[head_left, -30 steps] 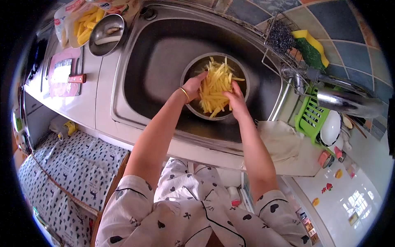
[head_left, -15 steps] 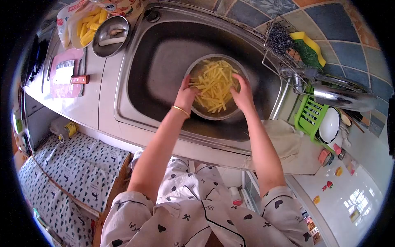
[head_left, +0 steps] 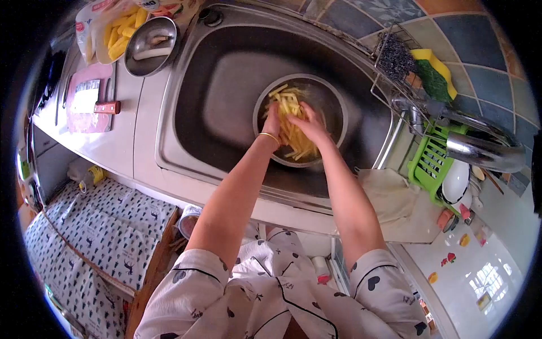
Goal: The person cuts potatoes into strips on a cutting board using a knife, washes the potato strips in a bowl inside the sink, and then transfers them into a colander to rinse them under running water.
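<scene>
A round metal bowl (head_left: 344, 116) stands in the sink, holding water and pale yellow potato strips (head_left: 289, 101). Both of my hands are inside it, with a bunch of strips gathered between them. My left hand (head_left: 272, 122), below a gold bangle, presses in from the left with its fingers partly hidden among the strips. From the right, my right hand (head_left: 309, 123) curls its fingers over the same bunch. More strips lie under and below the hands.
The steel sink (head_left: 226, 85) surrounds the bowl. At left are a cleaver (head_left: 107, 107) on a pink cutting board (head_left: 93, 123), a small metal bowl (head_left: 144, 65) and yellow pieces (head_left: 121, 34). A faucet (head_left: 480, 150), sponge (head_left: 435, 73) and green rack (head_left: 430, 161) stand at right.
My hands have moved from the bowl's two sides in toward its middle and closed around the strips. The strips are bunched to the left, baring the bowl's right side.
</scene>
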### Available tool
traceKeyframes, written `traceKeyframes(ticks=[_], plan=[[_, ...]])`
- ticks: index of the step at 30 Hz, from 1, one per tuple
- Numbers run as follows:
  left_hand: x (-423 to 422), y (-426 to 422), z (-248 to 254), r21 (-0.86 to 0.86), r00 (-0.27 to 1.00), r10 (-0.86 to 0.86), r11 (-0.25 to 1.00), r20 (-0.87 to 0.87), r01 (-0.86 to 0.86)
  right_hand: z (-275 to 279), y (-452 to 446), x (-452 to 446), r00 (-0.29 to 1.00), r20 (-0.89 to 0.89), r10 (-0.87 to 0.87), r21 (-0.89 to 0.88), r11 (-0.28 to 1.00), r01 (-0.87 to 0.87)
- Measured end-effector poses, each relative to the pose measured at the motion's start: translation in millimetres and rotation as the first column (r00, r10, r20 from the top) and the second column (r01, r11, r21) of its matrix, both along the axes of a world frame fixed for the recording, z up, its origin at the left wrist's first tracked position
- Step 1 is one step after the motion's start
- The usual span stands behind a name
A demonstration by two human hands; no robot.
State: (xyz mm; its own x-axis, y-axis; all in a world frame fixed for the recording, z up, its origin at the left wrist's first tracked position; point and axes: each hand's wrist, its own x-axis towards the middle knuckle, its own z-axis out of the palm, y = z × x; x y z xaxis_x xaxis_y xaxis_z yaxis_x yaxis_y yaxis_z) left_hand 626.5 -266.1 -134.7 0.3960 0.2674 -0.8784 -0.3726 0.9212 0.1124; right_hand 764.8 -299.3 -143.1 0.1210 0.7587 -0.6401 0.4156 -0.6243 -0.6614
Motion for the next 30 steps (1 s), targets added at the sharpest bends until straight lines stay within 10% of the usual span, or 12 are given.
traceKeyframes(ticks=[5, 9, 13, 15, 17, 21, 30], plan=[[-6, 0, 18, 0.344, 0.993, -0.101, 0.932, -0.060, 0.115, 77, -13, -1, 0.985, -0.155, 0.071, 0.279, 0.960, -0.025], [-11, 6, 99, 0.432, 0.952, -0.254, 0.849, -0.170, 0.304, 121, -30, 3, 0.984, 0.059, 0.168, 0.412, 0.894, -0.177], [-29, -4, 67, 0.698, 0.787, -0.411, 0.381, -0.459, 0.606, 121, -55, 14, 0.980, 0.187, 0.065, 0.394, 0.909, -0.136], [-38, -7, 37, 0.626, 0.600, -0.330, 0.033, -0.729, 0.779, 102, -64, 20, 0.975, -0.029, -0.222, 0.175, 0.959, 0.224], [-38, -23, -60, 0.659, 0.742, -0.385, 0.347, -0.548, 0.667, 92, -62, 19, 0.796, -0.191, -0.575, -0.174, 0.818, 0.549], [-14, -1, 25, 0.284, 0.405, -0.328, 0.359, -0.853, 0.889, 54, -43, 13, 0.672, -0.114, -0.732, -0.397, 0.654, 0.645], [5, 33, -46, 0.319, 0.762, -0.571, 0.692, -0.306, 0.647, -22, -16, -11, 0.762, -0.294, -0.578, -0.116, 0.812, 0.571]])
